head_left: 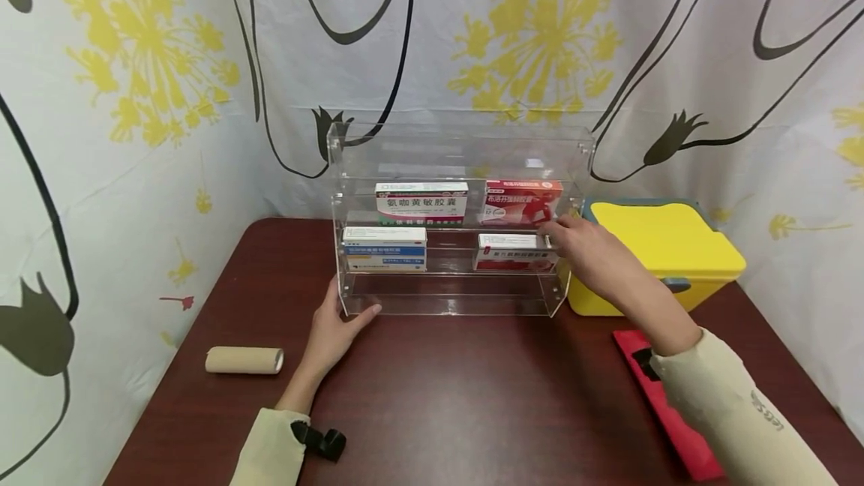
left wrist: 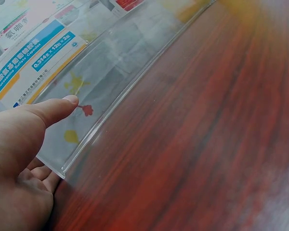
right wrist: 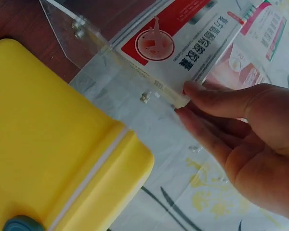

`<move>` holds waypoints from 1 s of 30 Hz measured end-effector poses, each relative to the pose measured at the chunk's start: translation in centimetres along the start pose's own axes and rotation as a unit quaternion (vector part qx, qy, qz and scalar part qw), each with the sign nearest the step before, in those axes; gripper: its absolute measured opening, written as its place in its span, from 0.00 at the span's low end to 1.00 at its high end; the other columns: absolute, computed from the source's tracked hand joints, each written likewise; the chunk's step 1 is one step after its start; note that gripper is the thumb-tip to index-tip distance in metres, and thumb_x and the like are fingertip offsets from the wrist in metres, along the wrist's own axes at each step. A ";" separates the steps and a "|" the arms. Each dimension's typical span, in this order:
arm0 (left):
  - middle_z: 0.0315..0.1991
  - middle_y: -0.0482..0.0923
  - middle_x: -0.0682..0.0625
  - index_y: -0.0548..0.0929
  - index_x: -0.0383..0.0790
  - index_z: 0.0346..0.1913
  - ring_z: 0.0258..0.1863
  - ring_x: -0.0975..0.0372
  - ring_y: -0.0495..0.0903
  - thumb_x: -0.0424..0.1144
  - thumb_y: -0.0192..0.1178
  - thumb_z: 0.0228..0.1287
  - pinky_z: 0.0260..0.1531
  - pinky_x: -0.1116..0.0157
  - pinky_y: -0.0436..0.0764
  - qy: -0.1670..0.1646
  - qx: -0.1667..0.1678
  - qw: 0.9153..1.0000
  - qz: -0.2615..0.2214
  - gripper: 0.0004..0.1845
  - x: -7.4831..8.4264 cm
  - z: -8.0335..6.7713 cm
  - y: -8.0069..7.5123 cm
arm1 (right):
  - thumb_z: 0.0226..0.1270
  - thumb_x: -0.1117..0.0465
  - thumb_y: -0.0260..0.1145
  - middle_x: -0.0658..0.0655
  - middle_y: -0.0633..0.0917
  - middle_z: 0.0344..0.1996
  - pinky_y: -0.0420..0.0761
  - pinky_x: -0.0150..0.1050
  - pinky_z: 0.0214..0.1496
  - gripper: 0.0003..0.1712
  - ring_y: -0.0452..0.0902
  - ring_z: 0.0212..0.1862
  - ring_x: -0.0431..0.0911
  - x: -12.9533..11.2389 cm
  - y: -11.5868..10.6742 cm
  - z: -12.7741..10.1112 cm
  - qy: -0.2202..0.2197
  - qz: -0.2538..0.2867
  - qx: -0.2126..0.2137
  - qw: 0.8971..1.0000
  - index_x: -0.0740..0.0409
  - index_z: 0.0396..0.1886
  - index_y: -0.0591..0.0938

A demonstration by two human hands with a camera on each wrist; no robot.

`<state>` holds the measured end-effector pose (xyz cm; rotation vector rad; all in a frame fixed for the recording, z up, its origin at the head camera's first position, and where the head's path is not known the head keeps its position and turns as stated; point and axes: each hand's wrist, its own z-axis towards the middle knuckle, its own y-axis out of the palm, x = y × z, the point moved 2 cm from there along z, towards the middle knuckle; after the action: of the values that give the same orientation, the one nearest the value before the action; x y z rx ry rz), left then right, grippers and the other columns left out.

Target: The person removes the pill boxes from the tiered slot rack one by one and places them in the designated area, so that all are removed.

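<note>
Four boxes in rack (head_left: 344,171). My right hand (head_left: 580,246) pinches red-white box (head_left: 513,252), frame centre-right, seating it; left hand (head_left: 334,328) flat, bracing rack.

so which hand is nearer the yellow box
Right. The right hand reaches to the clear rack's right end, just beside the yellow box, fingers on a red-and-white medicine box. The left hand rests at the rack's lower left corner, far from it.

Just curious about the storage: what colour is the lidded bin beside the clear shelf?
The bin is bright yellow with a blue-grey latch, seen best in the head view.
</note>
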<state>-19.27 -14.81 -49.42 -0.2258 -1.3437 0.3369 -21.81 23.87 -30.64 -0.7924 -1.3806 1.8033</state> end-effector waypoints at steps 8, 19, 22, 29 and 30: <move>0.70 0.65 0.48 0.51 0.65 0.77 0.67 0.56 0.66 0.53 0.71 0.57 0.63 0.51 0.66 -0.003 -0.002 1.000 0.000 0.50 0.0 0.0 0.2 | 0.51 0.75 0.76 0.56 0.85 0.42 0.82 0.49 0.41 0.22 0.81 0.41 0.51 1.1 -1.1 -0.9 0.006 0.096 0.088 0.991 0.57 0.47 0.86; 0.70 0.64 0.48 0.52 0.65 0.76 0.68 0.56 0.65 0.52 0.71 0.58 0.64 0.52 0.66 0.000 0.002 1.000 0.004 0.49 0.1 -0.1 0.0 | 0.49 0.76 0.76 0.53 0.85 0.43 0.72 0.25 0.41 0.24 0.82 0.41 0.47 1.4 -3.2 -2.0 -0.026 0.104 0.206 0.973 0.56 0.48 0.87; 0.70 0.64 0.48 0.51 0.66 0.76 0.68 0.56 0.65 0.52 0.71 0.58 0.64 0.51 0.66 -0.003 0.001 1.000 0.004 0.49 0.0 -0.2 0.0 | 0.49 0.76 0.76 0.51 0.85 0.45 0.68 0.19 0.47 0.26 0.82 0.45 0.47 1.1 -4.3 -2.4 -0.030 0.105 0.221 0.969 0.55 0.50 0.87; 0.70 0.64 0.49 0.50 0.66 0.77 0.68 0.58 0.64 0.54 0.71 0.58 0.64 0.51 0.65 -0.009 0.000 1.000 0.005 0.50 0.1 -0.2 0.1 | 0.44 0.76 0.79 0.51 0.84 0.48 0.67 0.17 0.50 0.33 0.81 0.47 0.46 -0.3 -5.3 -5.0 -0.034 0.092 0.209 0.973 0.54 0.53 0.86; 0.71 0.64 0.49 0.50 0.66 0.77 0.68 0.57 0.64 0.54 0.71 0.58 0.64 0.51 0.65 -0.007 0.000 1.000 0.005 0.50 0.1 -0.1 0.0 | 0.42 0.76 0.79 0.51 0.84 0.47 0.67 0.17 0.50 0.33 0.80 0.47 0.46 -0.5 -5.1 -5.4 -0.038 0.093 0.205 0.973 0.54 0.53 0.86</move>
<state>-19.11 -14.72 -49.35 -0.2307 -1.3569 0.3473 -16.26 27.17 -26.98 -0.6507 -0.9499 2.1899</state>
